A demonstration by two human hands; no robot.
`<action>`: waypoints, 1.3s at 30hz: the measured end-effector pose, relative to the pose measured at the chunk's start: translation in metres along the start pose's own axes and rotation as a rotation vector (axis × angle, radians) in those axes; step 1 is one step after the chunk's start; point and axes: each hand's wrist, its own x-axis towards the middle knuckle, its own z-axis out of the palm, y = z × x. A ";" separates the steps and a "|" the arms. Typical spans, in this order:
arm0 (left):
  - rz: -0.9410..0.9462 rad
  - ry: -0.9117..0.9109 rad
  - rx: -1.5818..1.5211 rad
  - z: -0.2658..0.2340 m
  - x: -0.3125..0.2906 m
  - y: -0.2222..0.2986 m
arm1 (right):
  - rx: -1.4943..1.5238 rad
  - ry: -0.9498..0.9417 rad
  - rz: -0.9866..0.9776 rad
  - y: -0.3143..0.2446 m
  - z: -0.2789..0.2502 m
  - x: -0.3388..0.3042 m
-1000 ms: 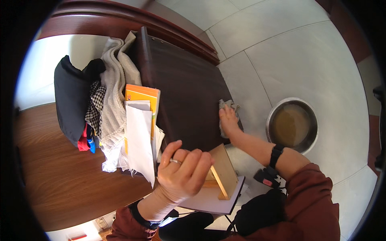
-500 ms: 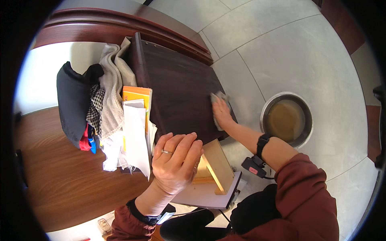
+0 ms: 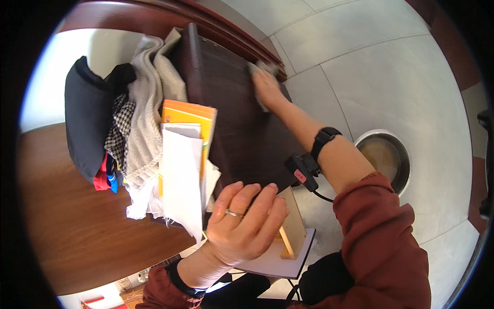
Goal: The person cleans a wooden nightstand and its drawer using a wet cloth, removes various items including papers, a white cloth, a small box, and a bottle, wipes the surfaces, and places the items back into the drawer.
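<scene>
My right hand (image 3: 267, 88) lies over a greyish cloth (image 3: 269, 67) and presses it against the dark wooden cabinet panel (image 3: 237, 136), close to its far right edge. The cloth and fingertips are slightly blurred. At the panel's near end is my left hand (image 3: 246, 224), with a ring on one finger. Its fingers are bent and close together, and the thumb is out of sight. Whatever they may grip is hidden behind the hand.
Left of the panel stand orange-covered books and papers (image 3: 185, 154), a beige knitted cloth (image 3: 145, 108) and a black garment (image 3: 85, 116). A metal basin (image 3: 406, 170) of murky water sits on the tiled floor, partly behind my right sleeve. A pale wooden drawer (image 3: 294, 224) is near my left hand.
My right hand has slid the cloth away from me and slightly left along the panel. My left hand appears a little farther right and lower, as the whole view has shifted.
</scene>
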 end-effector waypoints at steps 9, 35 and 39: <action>-0.042 0.126 -0.022 0.015 -0.015 -0.004 | 0.444 -0.140 0.522 -0.015 -0.053 -0.170; -1.228 0.413 -0.256 0.044 -0.325 0.115 | -0.875 -0.702 -0.808 -0.226 -0.039 -0.387; -1.726 0.967 -0.523 0.085 -0.358 0.102 | -0.818 -0.810 -0.956 -0.227 0.012 -0.378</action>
